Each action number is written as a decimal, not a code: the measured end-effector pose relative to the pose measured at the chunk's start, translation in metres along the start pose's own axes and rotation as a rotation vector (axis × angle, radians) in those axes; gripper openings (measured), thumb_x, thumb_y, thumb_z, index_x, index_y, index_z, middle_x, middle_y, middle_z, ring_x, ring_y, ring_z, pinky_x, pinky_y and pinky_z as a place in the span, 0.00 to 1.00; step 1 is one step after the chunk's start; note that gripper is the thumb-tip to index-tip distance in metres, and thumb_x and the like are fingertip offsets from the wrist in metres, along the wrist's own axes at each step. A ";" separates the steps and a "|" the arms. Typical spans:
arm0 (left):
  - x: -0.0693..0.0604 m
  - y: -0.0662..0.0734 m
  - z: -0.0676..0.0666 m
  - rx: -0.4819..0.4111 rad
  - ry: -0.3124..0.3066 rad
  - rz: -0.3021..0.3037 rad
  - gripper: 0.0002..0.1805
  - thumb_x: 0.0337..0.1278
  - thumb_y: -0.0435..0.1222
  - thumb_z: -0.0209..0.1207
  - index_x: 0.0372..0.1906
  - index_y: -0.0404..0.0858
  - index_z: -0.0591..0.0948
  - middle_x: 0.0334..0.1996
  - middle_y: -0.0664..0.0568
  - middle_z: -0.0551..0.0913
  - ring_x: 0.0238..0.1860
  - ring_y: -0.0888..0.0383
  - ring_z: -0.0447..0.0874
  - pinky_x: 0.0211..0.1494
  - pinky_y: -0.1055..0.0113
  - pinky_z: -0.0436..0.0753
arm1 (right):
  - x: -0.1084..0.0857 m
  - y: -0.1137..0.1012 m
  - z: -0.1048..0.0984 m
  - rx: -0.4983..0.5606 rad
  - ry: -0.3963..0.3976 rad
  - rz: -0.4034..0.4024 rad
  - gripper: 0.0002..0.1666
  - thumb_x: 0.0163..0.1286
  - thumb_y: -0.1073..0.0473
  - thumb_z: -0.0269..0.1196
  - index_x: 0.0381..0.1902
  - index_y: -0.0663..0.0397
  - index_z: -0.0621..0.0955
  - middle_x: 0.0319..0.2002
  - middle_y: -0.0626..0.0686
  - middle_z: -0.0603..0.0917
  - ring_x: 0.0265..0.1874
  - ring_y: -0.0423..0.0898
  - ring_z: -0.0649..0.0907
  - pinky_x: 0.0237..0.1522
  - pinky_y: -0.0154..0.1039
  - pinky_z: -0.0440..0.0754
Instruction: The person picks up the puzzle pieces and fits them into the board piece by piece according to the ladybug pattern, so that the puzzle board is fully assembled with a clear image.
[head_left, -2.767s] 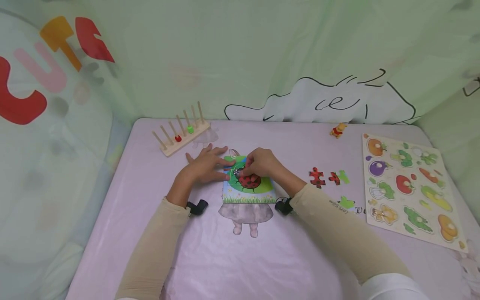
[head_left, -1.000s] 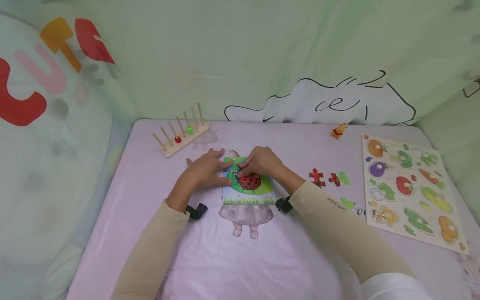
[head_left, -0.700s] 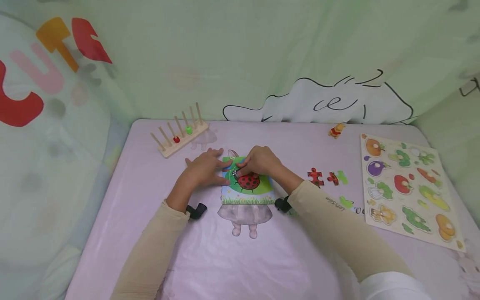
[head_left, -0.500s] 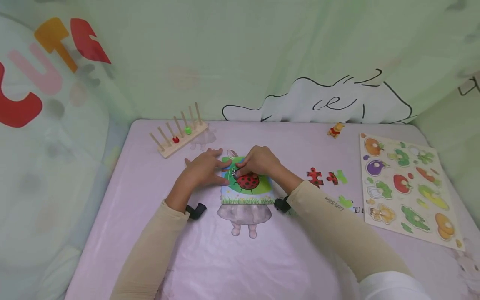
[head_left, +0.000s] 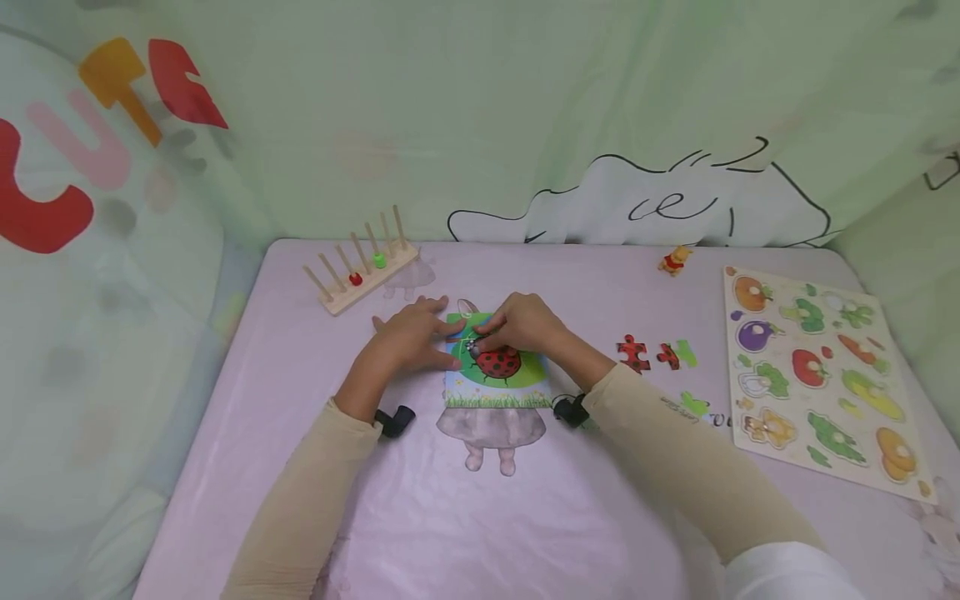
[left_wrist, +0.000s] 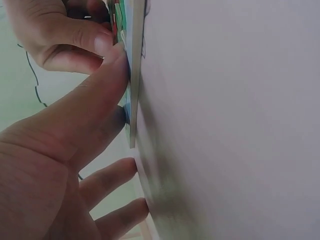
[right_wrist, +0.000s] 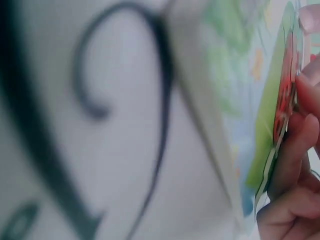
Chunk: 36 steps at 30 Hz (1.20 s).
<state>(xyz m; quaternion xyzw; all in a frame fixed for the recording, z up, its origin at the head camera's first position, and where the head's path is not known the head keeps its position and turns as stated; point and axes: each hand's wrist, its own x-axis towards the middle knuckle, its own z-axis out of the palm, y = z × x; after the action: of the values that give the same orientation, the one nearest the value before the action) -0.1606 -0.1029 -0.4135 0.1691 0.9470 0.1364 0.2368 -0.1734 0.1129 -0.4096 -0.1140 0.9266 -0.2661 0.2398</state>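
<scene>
In the middle of the table lies a small ladybug puzzle board (head_left: 498, 393), its picture partly covered by my hands. With curled fingers and thumb, my right hand (head_left: 525, 323) pinches a puzzle piece at the ladybug's head and upper body; the right wrist view shows pieces (right_wrist: 281, 117) standing slightly proud of the board there. My left hand (head_left: 411, 337) spreads its fingers at the board's left side, the thumb touching the board edge (left_wrist: 134, 100) in the left wrist view. Two of its fingers rest on the table beyond the board.
Loose puzzle pieces lie to the right: a red one (head_left: 633, 353), a red-and-green one (head_left: 668, 357) and a green one (head_left: 695, 405). A wooden peg rack (head_left: 367, 282) stands back left. A bear figurine (head_left: 675, 261) and a vegetable board (head_left: 828, 383) are farther right.
Over the last few seconds my right hand stays on the ladybug picture with only slight finger shifts. My left hand dips slightly at the board's left edge. Loose pieces have not moved.
</scene>
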 end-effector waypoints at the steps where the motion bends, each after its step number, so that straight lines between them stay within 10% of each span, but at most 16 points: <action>1: 0.000 0.001 0.000 0.000 -0.001 -0.002 0.41 0.51 0.59 0.72 0.72 0.66 0.70 0.83 0.56 0.53 0.83 0.45 0.47 0.63 0.14 0.48 | -0.001 0.002 -0.001 -0.002 -0.011 -0.014 0.21 0.59 0.44 0.76 0.50 0.38 0.89 0.51 0.51 0.90 0.52 0.51 0.85 0.53 0.44 0.81; 16: 0.001 0.005 0.000 -0.027 -0.008 -0.026 0.42 0.51 0.55 0.74 0.72 0.64 0.71 0.83 0.55 0.51 0.84 0.45 0.43 0.64 0.14 0.46 | -0.034 0.042 -0.037 0.052 0.031 -0.106 0.19 0.68 0.49 0.70 0.53 0.48 0.89 0.38 0.50 0.88 0.33 0.45 0.85 0.34 0.37 0.77; 27: -0.001 0.004 0.008 -0.029 0.144 0.058 0.40 0.46 0.52 0.78 0.69 0.58 0.78 0.79 0.51 0.61 0.79 0.41 0.55 0.70 0.19 0.47 | -0.071 0.079 -0.065 0.032 0.066 0.002 0.19 0.72 0.48 0.66 0.56 0.48 0.87 0.37 0.53 0.89 0.37 0.51 0.84 0.34 0.40 0.77; 36: -0.001 0.003 0.009 -0.012 0.109 0.132 0.38 0.52 0.50 0.75 0.70 0.63 0.76 0.76 0.54 0.65 0.77 0.42 0.58 0.71 0.21 0.53 | -0.092 0.112 -0.072 -0.013 0.110 0.089 0.24 0.69 0.45 0.69 0.58 0.47 0.86 0.37 0.53 0.84 0.31 0.48 0.78 0.20 0.40 0.76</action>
<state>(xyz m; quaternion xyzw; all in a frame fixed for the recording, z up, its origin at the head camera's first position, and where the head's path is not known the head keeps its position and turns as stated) -0.1545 -0.0985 -0.4197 0.2219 0.9445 0.1663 0.1763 -0.1401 0.2685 -0.3818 -0.0597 0.9443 -0.2550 0.1994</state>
